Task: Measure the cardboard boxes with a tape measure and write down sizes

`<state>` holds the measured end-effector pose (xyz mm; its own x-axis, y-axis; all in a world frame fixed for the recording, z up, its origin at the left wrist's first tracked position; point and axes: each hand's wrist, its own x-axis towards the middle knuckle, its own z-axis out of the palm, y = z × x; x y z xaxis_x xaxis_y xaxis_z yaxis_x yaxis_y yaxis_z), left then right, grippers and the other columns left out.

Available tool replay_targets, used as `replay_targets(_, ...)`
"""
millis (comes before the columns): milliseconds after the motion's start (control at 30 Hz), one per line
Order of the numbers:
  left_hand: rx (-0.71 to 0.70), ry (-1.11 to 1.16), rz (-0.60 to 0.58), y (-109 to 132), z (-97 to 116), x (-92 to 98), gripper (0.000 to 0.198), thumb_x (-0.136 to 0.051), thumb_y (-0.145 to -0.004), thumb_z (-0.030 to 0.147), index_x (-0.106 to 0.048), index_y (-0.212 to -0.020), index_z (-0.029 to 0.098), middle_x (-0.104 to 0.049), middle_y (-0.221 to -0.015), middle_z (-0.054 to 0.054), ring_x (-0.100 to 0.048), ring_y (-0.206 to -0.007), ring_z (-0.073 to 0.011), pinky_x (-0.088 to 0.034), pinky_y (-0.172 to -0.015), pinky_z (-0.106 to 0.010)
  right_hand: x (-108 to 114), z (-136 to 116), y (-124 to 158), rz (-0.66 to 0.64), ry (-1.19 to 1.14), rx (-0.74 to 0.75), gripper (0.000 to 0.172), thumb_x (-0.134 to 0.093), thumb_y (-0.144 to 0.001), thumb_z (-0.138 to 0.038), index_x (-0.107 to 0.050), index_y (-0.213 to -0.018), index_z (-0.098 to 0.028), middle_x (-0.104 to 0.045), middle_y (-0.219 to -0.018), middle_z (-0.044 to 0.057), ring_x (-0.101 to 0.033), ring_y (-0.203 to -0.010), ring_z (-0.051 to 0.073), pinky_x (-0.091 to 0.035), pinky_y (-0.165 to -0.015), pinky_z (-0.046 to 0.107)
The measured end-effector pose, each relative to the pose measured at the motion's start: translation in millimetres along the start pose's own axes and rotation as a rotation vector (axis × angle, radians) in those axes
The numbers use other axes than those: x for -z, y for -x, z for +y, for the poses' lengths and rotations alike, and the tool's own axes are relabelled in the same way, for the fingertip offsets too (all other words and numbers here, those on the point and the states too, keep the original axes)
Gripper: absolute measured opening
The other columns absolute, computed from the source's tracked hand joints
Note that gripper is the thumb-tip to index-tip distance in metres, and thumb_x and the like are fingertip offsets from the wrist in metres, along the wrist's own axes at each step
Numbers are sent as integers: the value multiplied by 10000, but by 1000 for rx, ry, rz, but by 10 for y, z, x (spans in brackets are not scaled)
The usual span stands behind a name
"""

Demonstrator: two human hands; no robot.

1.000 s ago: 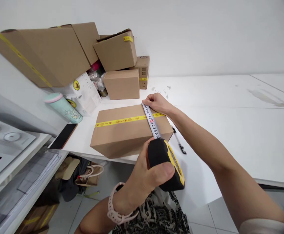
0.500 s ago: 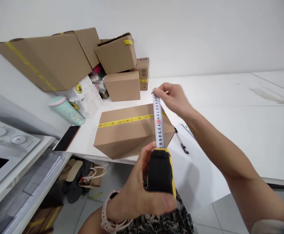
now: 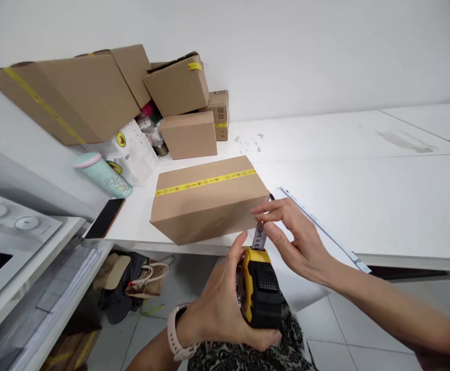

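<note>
In my left hand is a yellow and black tape measure, my fingers and thumb wrapped around its case. A short length of its white blade sticks out, pointing away from me. My right hand has the blade's end between thumb and fingers, which partly hide the tip. Just beyond both hands, a closed cardboard box with yellow printed tape across its top lies near the table's front edge. Beside it, partly under my right hand, is a white sheet of paper.
More cardboard boxes are stacked at the back left of the white table. A mint tumbler with a pink lid leans there, near a dark phone-like slab. A white appliance stands at left, bags on the floor below.
My right hand has come down and toward me, and the blade has shortened into the case. My left hand has turned the tape measure, showing its yellow side. The view has shifted slightly.
</note>
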<state>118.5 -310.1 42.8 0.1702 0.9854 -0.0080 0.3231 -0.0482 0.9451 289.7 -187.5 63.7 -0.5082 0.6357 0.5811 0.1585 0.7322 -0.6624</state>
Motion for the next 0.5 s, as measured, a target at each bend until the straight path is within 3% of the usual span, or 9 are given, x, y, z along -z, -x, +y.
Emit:
replay_targets(233, 49, -197, 23, -67, -313, 11, 1322, -863, -553, 347, -43, -1581, 211, -516, -1418, -219, -551, -1247, -434, -390, -1055, -650, -162, 224, 251, -175, -79, -97, 198, -501, -974, -329, -617, -1133, -346, -693, -1127, 63, -627, -1091, 257, -522, -914, 499)
replay_targets(367, 47, -399, 139, -78, -507, 210, 1229, -830, -592, 323, -88, -1567, 242, -496, -1462, -203, -531, -1299, -409, -420, -1058, -611, -161, 534, 198, 34, -113, -377, 162, -567, -930, -459, -613, -970, -309, -688, -1026, 68, -653, -959, 262, -546, -817, 460)
replay_targets(433, 32, -455, 229, -39, -561, 373, 1189, -809, -635, 328, -74, -1568, 260, -487, -1476, -190, -525, -1314, -384, -420, -1071, -587, -151, 732, 143, 120, -121, -485, 282, -634, -868, -519, -593, -1038, -298, -670, -1124, 89, -646, -1003, 276, -552, -804, 450)
replay_targets(500, -15, -503, 321, 6, -571, 566, 1158, -794, -671, 328, -68, -1570, 262, -443, -1509, -194, -512, -1327, -376, -408, -1084, -572, -148, 907, 74, 113, -145, -532, 474, -688, -811, -550, -557, -1181, -284, -614, -1279, 123, -614, -1118, 295, -547, -853, 454)
